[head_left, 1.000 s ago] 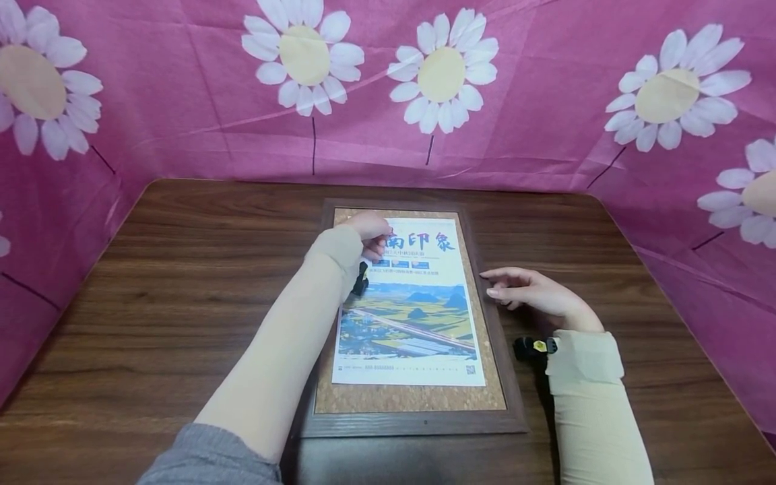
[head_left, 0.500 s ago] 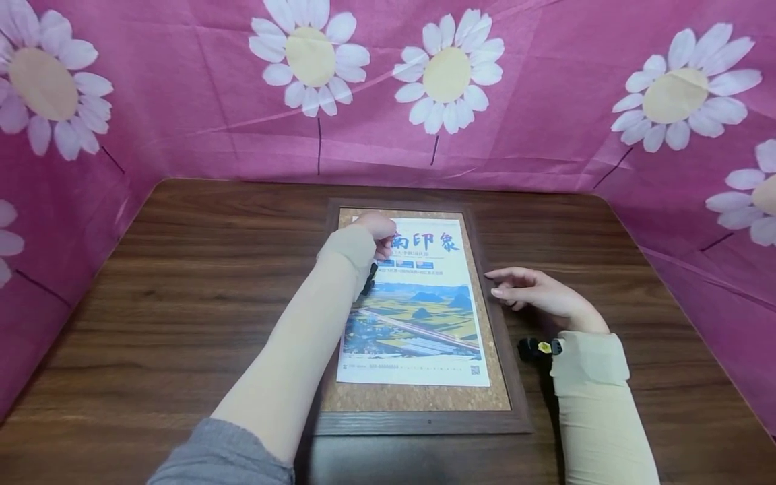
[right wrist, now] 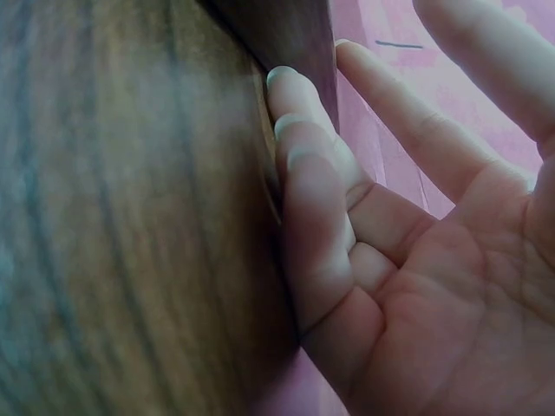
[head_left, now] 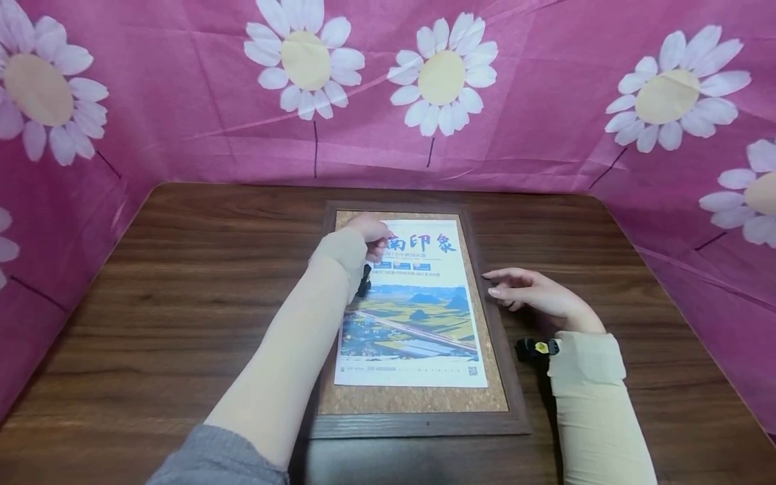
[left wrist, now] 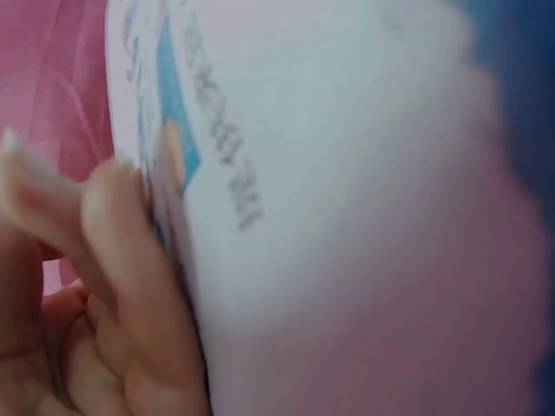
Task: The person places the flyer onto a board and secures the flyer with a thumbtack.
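A white poster (head_left: 418,323) printed with large characters and a landscape lies on a cork board (head_left: 412,402) in a dark wooden frame (head_left: 418,424). My left hand (head_left: 368,234) is at the poster's top left corner and covers that corner. In the left wrist view its curled fingers (left wrist: 143,277) lie close against the printed sheet; whether anything is between the fingertips is hidden. At the frame's right side, my right hand (head_left: 545,295) rests with index finger and thumb stretched toward the edge. The right wrist view shows its other fingers (right wrist: 316,217) bent softly against the wood, holding nothing.
A brown wood-grain table (head_left: 200,283) carries the board. Pink cloth (head_left: 200,87) with white daisies hangs behind the table and along both sides. A small black camera (head_left: 530,349) sits on the right wrist, near the frame's edge.
Both hands keep almost the same places on the poster and the frame. Only the whole head view shifts slightly from side to side.
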`<act>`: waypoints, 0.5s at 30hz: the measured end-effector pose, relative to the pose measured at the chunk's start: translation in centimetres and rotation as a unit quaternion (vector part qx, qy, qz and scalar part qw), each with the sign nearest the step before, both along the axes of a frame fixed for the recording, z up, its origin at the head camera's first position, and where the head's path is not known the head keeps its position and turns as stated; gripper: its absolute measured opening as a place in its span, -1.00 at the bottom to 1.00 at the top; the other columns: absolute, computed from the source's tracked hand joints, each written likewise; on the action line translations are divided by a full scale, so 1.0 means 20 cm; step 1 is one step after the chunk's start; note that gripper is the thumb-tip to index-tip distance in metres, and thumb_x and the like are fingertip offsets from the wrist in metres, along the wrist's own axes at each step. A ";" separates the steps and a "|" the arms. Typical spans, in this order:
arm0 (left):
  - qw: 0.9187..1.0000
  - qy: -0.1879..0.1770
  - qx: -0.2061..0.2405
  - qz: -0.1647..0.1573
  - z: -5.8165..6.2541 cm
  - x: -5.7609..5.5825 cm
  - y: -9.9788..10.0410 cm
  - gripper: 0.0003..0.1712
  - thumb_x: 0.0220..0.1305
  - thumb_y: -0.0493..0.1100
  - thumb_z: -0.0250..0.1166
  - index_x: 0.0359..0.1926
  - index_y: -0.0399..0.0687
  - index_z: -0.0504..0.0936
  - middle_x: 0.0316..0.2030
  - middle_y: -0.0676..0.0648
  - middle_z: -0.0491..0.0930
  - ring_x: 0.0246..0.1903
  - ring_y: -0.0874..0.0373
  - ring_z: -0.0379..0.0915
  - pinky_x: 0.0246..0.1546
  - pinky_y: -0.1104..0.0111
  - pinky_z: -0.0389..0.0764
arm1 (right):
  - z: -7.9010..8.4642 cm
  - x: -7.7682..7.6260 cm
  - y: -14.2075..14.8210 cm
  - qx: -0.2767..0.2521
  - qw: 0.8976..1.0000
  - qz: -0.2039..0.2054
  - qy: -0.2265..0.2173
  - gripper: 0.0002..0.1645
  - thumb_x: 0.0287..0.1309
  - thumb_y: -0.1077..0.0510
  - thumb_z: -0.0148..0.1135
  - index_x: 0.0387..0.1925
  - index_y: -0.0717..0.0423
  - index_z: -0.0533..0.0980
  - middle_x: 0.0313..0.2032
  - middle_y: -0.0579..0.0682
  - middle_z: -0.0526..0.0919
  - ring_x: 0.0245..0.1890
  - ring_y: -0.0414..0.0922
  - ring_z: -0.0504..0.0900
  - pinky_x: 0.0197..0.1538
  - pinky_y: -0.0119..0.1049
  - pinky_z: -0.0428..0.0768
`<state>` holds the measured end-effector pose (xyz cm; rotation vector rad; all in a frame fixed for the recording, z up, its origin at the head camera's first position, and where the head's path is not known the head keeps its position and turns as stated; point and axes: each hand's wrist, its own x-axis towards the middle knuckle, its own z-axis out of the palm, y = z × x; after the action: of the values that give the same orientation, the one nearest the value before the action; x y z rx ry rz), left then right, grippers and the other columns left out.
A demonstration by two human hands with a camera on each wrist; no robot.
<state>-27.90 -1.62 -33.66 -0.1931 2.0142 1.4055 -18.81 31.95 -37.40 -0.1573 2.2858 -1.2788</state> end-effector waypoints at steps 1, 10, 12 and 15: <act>1.000 0.000 0.000 -0.002 0.00 0.00 -0.01 -0.75 0.50 -0.22 0.04 -0.04 -0.32 0.55 -0.71 0.04 0.26 -0.74 0.27 0.18 -0.62 0.47 0.49 | 0.00 0.00 0.00 -0.001 1.000 0.001 -0.001 -0.36 0.34 0.05 0.21 0.34 0.24 0.34 -0.19 -0.10 0.61 -0.25 -0.19 0.59 -0.15 -0.25 0.62; 0.998 0.020 0.039 -0.043 0.01 -0.01 -0.08 -0.53 0.51 0.00 0.07 0.10 -0.37 0.49 -0.54 -0.04 0.47 -0.68 0.25 0.38 -0.58 0.44 0.61 | 0.00 -0.01 -0.01 -0.010 0.999 -0.046 -0.014 -0.32 0.35 0.00 0.22 0.33 0.31 0.32 -0.17 -0.13 0.63 -0.27 -0.18 0.61 -0.16 -0.31 0.65; 0.997 0.042 0.034 -0.050 0.05 -0.02 -0.10 -0.51 0.50 0.01 0.10 0.12 -0.38 0.46 -0.44 -0.08 0.50 -0.63 0.22 0.42 -0.52 0.41 0.64 | 0.00 -0.02 -0.01 -0.028 0.997 -0.065 -0.009 -0.31 0.35 0.00 0.22 0.31 0.36 0.32 -0.21 -0.14 0.66 -0.31 -0.23 0.63 -0.18 -0.34 0.66; 0.994 0.094 0.018 -0.052 0.12 -0.03 -0.13 -0.51 0.48 0.03 0.12 0.10 -0.35 0.46 -0.31 -0.12 0.53 -0.54 0.19 0.49 -0.39 0.35 0.70 | 0.02 -0.04 0.01 -0.081 0.993 -0.090 0.010 -0.37 0.36 0.05 0.21 0.27 0.38 0.35 -0.23 -0.15 0.71 -0.35 -0.26 0.65 -0.20 -0.36 0.67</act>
<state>-28.55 -4.27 -31.31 0.0622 2.1143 1.4384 -19.62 32.19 -37.08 -0.0206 2.2539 -1.5606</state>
